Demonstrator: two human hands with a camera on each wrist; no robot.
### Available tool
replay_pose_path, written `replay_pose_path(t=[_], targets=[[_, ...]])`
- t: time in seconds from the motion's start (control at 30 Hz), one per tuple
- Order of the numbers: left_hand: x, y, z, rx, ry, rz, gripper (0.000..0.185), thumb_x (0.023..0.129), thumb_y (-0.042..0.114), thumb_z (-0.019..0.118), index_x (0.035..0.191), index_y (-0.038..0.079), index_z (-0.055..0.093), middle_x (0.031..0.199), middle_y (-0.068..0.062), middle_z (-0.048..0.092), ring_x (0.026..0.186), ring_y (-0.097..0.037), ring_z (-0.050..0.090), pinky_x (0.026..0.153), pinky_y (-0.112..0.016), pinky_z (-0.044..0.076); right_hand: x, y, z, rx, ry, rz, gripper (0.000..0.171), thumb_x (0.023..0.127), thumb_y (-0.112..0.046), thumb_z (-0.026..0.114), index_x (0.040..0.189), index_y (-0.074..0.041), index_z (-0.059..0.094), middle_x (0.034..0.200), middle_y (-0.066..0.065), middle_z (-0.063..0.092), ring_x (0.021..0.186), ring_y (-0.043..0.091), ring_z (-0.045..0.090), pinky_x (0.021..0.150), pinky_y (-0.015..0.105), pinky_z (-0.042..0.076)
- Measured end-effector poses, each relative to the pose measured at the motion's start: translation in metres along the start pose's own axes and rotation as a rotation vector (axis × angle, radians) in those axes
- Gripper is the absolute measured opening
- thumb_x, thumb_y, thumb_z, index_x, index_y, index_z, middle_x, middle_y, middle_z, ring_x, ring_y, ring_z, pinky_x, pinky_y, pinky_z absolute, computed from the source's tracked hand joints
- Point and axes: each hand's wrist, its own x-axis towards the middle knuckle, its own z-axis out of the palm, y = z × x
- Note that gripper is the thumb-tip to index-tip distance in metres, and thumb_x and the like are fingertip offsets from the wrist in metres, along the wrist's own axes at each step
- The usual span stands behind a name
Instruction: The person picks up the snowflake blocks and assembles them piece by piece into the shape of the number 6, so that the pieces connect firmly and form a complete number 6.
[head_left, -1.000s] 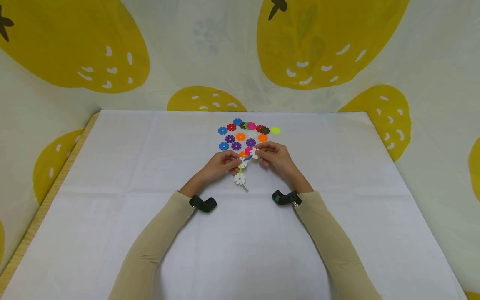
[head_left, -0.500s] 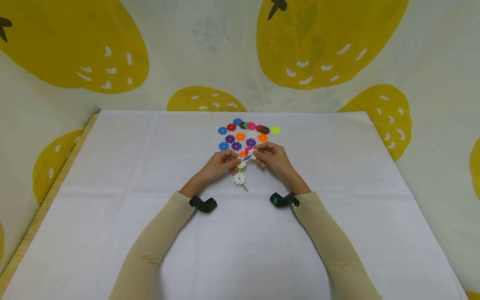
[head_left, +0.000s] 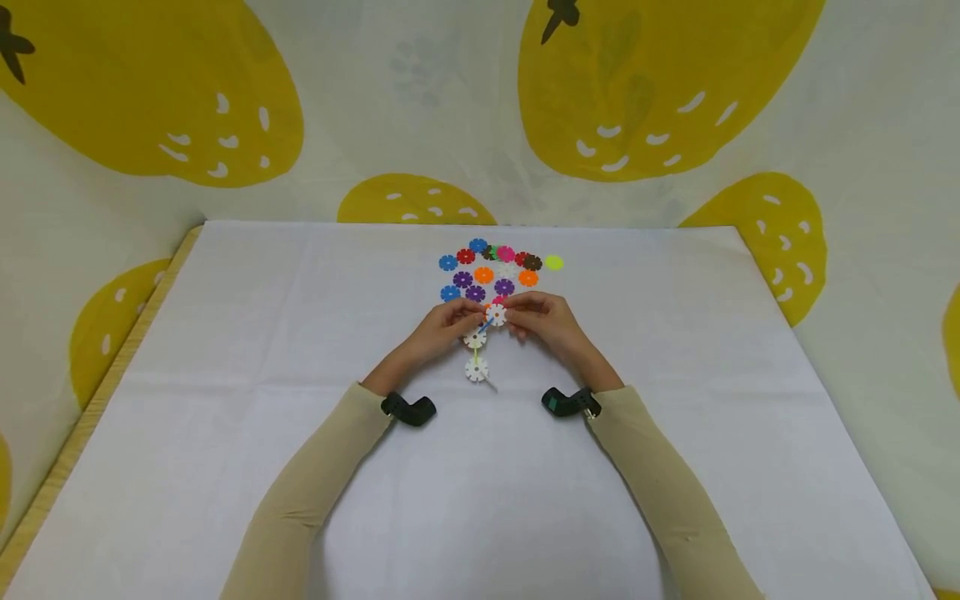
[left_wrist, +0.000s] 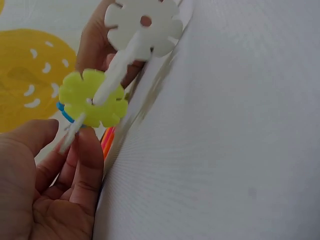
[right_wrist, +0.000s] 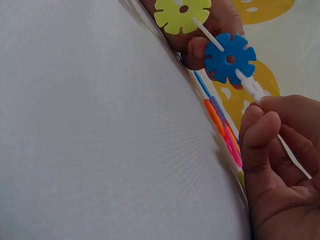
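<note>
- A small chain of snowflake discs [head_left: 480,342] is held just above the bench, middle of the scene: white, yellow-green and blue pieces slotted together.
- The left hand [head_left: 442,329] pinches its left side; the right hand [head_left: 546,321] pinches a white piece at its right end.
- Just beyond lies a cluster of loose coloured discs [head_left: 491,271].
- A white cloth [head_left: 225,333] covers the bench; behind hangs a backdrop [head_left: 375,92] with big yellow strawberries.
- No writing is readable.
</note>
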Motion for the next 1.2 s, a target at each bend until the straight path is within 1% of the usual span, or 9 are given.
replay_pose_path(t=[0.2,0.4,0.53,0.63,0.7,0.87,1.03,1.13,1.2], targets=[[0.001,-0.002,0.000,0.045,-0.009,-0.008,0.029,0.101,0.019,0.055,0.120,-0.002,0.062,0.106,-0.014,0.068,0.088,-0.016,0.061,0.081,-0.022,0.050,-0.002,-0.001,0.001,-0.034,-0.035,-0.015,0.028,0.089,-0.011,0.072,0.112,0.004,0.067,0.080,0.005,0.070,0.061,0.015,0.058,0.058,0.021,0.050],[0.003,-0.004,0.001,0.069,-0.011,0.007,0.026,0.099,0.018,0.059,0.115,-0.001,0.064,0.101,-0.012,0.068,0.081,-0.016,0.059,0.077,-0.022,0.050,-0.001,0.000,0.001,-0.115,-0.044,-0.037,0.026,0.090,-0.015,0.072,0.111,0.001,0.069,0.075,0.006,0.067,0.059,0.015,0.055,0.055,0.021,0.047],[0.002,-0.003,0.001,0.071,-0.004,-0.003,0.025,0.099,0.018,0.059,0.113,-0.002,0.064,0.099,-0.013,0.068,0.080,-0.015,0.059,0.076,-0.021,0.049,-0.001,0.000,0.001,-0.161,-0.020,-0.077,0.024,0.092,-0.017,0.069,0.109,0.000,0.069,0.070,0.007,0.063,0.056,0.015,0.052,0.054,0.022,0.044],[0.002,-0.002,0.001,0.069,0.000,-0.016,0.025,0.099,0.018,0.058,0.113,-0.002,0.064,0.099,-0.013,0.068,0.080,-0.015,0.058,0.075,-0.020,0.049,-0.001,0.000,-0.001,-0.192,0.021,-0.079,0.024,0.091,-0.018,0.070,0.108,-0.001,0.070,0.068,0.006,0.062,0.055,0.014,0.049,0.055,0.023,0.042],[0.002,-0.002,0.001,0.068,-0.001,-0.020,0.025,0.099,0.018,0.058,0.113,-0.003,0.064,0.099,-0.013,0.068,0.080,-0.015,0.058,0.075,-0.020,0.049,-0.001,0.000,-0.004,-0.217,0.053,-0.076,0.024,0.090,-0.019,0.072,0.108,-0.003,0.071,0.072,0.007,0.065,0.057,0.014,0.050,0.057,0.022,0.044],[0.002,-0.002,0.002,0.063,0.003,-0.027,0.026,0.099,0.021,0.058,0.113,-0.001,0.064,0.096,-0.010,0.067,0.080,-0.016,0.057,0.073,-0.020,0.048,0.000,0.002,-0.013,-0.311,0.127,-0.112,0.023,0.089,-0.019,0.073,0.108,-0.005,0.072,0.095,0.010,0.069,0.066,0.016,0.053,0.062,0.020,0.045],[0.003,-0.003,0.002,0.056,0.005,-0.034,0.026,0.099,0.021,0.058,0.113,-0.001,0.064,0.096,-0.010,0.066,0.080,-0.016,0.056,0.073,-0.020,0.048,0.001,0.004,-0.015,-0.352,0.194,-0.131,0.022,0.089,-0.012,0.072,0.108,-0.001,0.070,0.104,0.014,0.062,0.070,0.013,0.053,0.064,0.019,0.043],[0.002,-0.003,0.002,0.057,0.002,-0.038,0.026,0.099,0.020,0.058,0.113,-0.001,0.064,0.097,-0.010,0.066,0.081,-0.016,0.057,0.074,-0.019,0.049,0.001,0.004,-0.014,-0.408,0.231,-0.101,0.026,0.088,-0.009,0.072,0.112,0.001,0.069,0.111,0.016,0.056,0.076,0.015,0.052,0.068,0.020,0.042],[0.002,-0.003,0.002,0.061,0.001,-0.039,0.026,0.099,0.020,0.058,0.113,-0.001,0.064,0.097,-0.010,0.066,0.081,-0.016,0.057,0.074,-0.019,0.049,0.001,0.004,-0.013,-0.451,0.250,-0.077,0.029,0.088,-0.010,0.072,0.115,0.001,0.068,0.111,0.016,0.054,0.078,0.017,0.049,0.070,0.022,0.041]])
